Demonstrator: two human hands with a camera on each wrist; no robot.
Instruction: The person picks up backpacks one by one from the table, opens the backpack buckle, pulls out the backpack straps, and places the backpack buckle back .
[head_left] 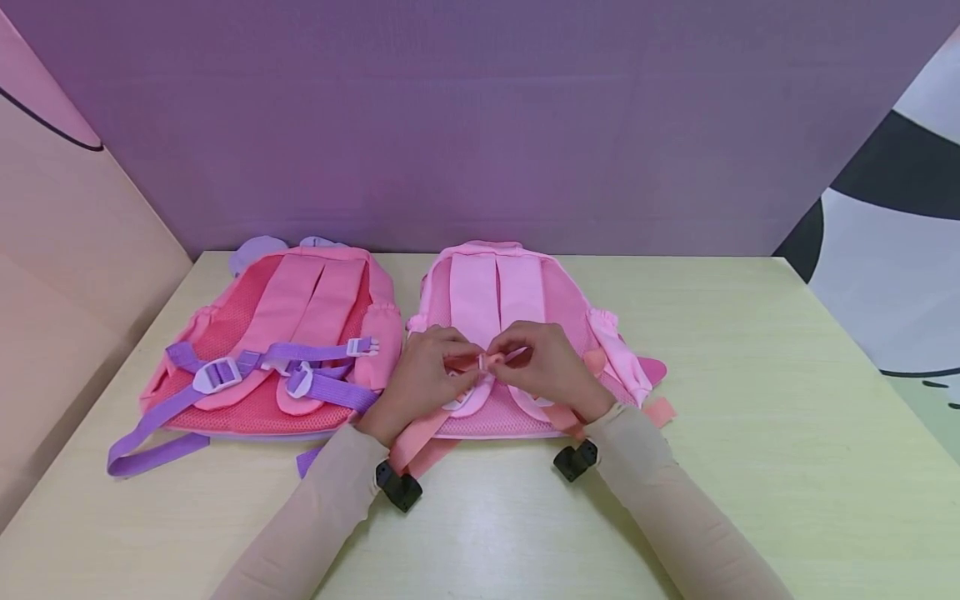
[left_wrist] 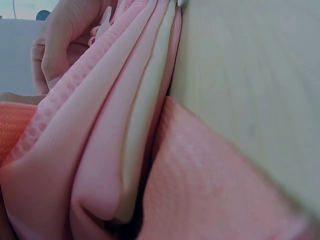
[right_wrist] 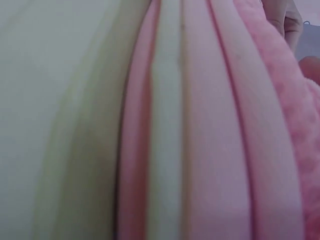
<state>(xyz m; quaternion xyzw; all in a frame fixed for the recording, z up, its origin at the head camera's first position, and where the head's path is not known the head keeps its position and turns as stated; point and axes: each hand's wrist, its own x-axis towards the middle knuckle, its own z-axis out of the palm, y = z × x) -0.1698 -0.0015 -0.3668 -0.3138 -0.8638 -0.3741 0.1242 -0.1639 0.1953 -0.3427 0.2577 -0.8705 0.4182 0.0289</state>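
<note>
A light pink backpack (head_left: 521, 283) lies back side up on the table, its shoulder straps facing me. Over its middle, my left hand (head_left: 427, 375) and right hand (head_left: 551, 362) meet fingertip to fingertip. Between them is a small pale buckle (head_left: 482, 362) on an orange strap (head_left: 496, 359). The left fingers pinch the buckle, while the right fingers and thumb pinch the strap beside it. The fingers partly hide both. In the left wrist view, the bag's side (left_wrist: 100, 130) fills the middle, and another orange strap (left_wrist: 210, 175) hangs over its edge.
To the left lies a coral-pink backpack (head_left: 300, 292) with purple straps (head_left: 161, 417) and white buckles (head_left: 217, 376). Both bags rest on a pale wooden table (head_left: 787, 433). A purple panel (head_left: 480, 125) rises behind the table, with side panels left and right.
</note>
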